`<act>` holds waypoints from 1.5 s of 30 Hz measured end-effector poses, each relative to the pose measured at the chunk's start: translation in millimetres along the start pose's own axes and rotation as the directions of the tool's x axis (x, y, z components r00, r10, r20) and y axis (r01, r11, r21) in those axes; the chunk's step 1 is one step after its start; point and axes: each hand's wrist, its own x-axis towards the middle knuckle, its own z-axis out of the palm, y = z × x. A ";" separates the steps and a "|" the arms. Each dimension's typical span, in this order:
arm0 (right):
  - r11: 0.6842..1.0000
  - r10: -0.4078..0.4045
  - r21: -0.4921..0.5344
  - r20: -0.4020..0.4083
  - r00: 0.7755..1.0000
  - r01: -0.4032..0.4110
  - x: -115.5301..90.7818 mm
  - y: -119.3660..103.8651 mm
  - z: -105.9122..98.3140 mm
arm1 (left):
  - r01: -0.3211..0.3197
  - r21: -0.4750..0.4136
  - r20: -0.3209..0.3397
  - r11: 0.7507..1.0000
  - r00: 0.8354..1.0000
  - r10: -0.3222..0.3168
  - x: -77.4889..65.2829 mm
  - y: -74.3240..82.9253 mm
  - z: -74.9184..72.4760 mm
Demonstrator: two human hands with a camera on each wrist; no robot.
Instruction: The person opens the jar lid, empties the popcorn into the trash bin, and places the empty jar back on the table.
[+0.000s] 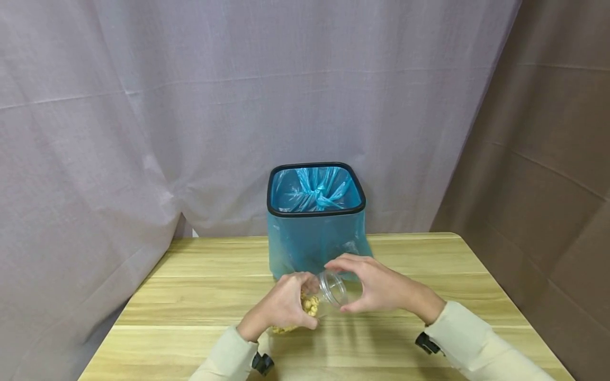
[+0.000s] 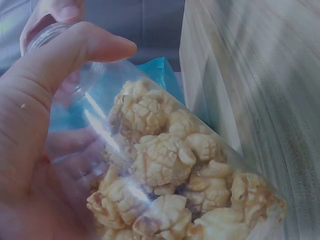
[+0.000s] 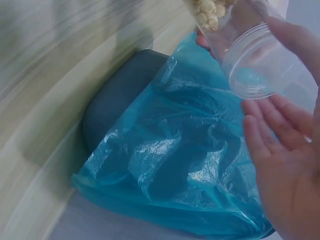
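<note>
A clear plastic jar (image 1: 332, 289) of caramel popcorn (image 2: 165, 160) lies tilted above the table, its ringed mouth end toward the right. My left hand (image 1: 287, 301) grips its body, thumb on the near side and fingers behind. The popcorn is gathered toward the lower left end; the mouth end (image 3: 250, 65) looks bare inside. Around that end is my right hand (image 1: 376, 283), thumb and fingers spread on either side of the ring. In the right wrist view its fingers (image 3: 272, 120) are nearly straight, tips right at the rim, and the thumb overlaps the jar.
Just behind the hands stands a bin with a black rim (image 1: 316, 214), lined with a blue plastic bag (image 1: 314, 241) that is knotted inside and hangs over the outside. The wooden table (image 1: 190, 296) is bordered by grey cloth (image 1: 229, 116) at the back and a brown cloth on the right.
</note>
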 end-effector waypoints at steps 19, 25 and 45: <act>0.969 0.216 0.120 0.008 0.976 -0.216 3.7 -8.3 9.5 | 0.003 -0.005 -0.031 1.000 1.000 -0.003 -3.1 -3.4 -1.0; 0.985 0.148 0.093 0.006 0.989 -0.148 4.6 -8.0 6.1 | 0.005 0.001 -0.032 1.000 0.999 -0.005 -4.1 -3.5 -1.3; 0.993 -0.099 -0.073 -0.057 0.993 0.095 2.9 -4.8 -17.2 | 0.021 -0.040 -0.016 0.999 1.000 -0.022 -6.2 -6.6 -4.6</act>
